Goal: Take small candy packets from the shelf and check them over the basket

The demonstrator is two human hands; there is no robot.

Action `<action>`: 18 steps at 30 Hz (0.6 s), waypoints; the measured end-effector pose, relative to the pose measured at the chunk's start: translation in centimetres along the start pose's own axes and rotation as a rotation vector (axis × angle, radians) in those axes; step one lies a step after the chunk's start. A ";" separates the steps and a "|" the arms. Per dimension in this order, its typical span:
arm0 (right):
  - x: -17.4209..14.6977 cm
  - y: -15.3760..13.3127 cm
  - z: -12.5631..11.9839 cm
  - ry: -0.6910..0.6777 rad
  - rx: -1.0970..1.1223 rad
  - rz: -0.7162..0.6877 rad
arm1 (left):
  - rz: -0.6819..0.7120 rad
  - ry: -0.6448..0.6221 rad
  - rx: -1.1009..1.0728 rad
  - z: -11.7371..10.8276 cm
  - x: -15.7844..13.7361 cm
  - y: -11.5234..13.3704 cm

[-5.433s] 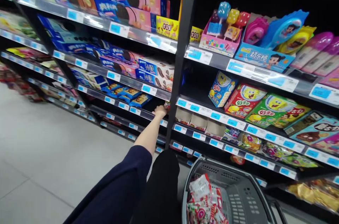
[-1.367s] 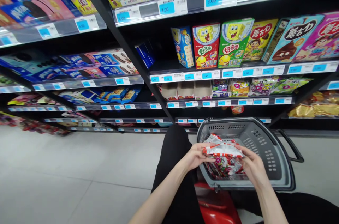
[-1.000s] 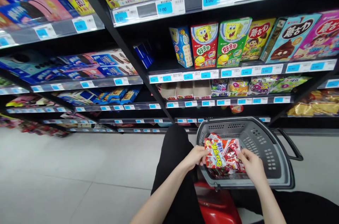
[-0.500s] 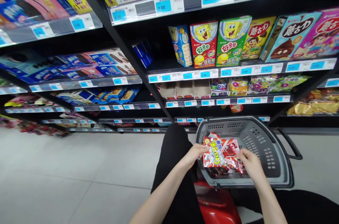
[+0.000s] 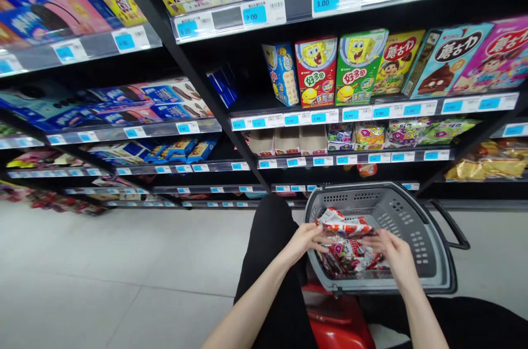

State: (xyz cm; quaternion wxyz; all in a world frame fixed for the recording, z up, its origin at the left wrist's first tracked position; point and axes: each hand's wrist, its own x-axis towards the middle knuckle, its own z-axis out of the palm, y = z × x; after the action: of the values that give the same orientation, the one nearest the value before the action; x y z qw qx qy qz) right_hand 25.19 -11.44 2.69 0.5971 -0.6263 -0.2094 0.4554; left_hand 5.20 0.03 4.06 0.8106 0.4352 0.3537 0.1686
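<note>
A red and white candy bag point(image 5: 345, 227) is tipped nearly edge-on to me, above the grey shopping basket point(image 5: 444, 261). My left hand point(image 5: 307, 242) pinches its left end between thumb and fingers, the other fingers stretched beneath. At its right end my right hand point(image 5: 391, 249) grips the bag, its fingertips slightly blurred. Under the raised bag, several more red candy bags point(image 5: 350, 253) lie heaped in the basket.
The basket's black handle point(image 5: 451, 228) juts out to the right. A red stool-like object point(image 5: 342, 330) is below the basket. Ahead, shelves hold snack boxes point(image 5: 317, 71), candy packets point(image 5: 369, 133) and cardboard trays point(image 5: 289, 141). My black-clothed knee point(image 5: 270, 228) is left of the basket.
The candy bag has turned from showing its printed front to nearly edge-on, baring the bags below. Both hands have stayed at its ends and shifted their fingers.
</note>
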 end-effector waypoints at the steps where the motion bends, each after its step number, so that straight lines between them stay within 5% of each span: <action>1: 0.0 0.0 0.1 0.004 0.062 0.006 | 0.032 -0.028 -0.093 0.1 -0.1 0.2; 4: -0.1 0.4 0.7 0.001 0.156 -0.005 | 0.093 -0.077 -0.269 0.1 -0.3 0.4; 9: -0.2 1.3 1.5 -0.037 0.089 -0.075 | 0.178 0.124 -0.214 0.0 0.3 -0.2; 13: -0.2 1.2 1.9 -0.042 0.058 -0.127 | 0.238 0.164 -0.217 0.0 0.6 -0.2; 18: -1.1 2.3 5.0 0.265 0.132 -0.212 | 0.253 0.039 -0.450 0.9 -0.1 -0.5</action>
State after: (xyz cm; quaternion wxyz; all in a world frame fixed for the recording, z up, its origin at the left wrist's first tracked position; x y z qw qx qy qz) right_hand 19.87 -9.97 1.48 0.7041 -0.6145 -0.1635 0.3162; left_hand 5.80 -0.85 4.03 0.8526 0.2814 0.2654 0.3513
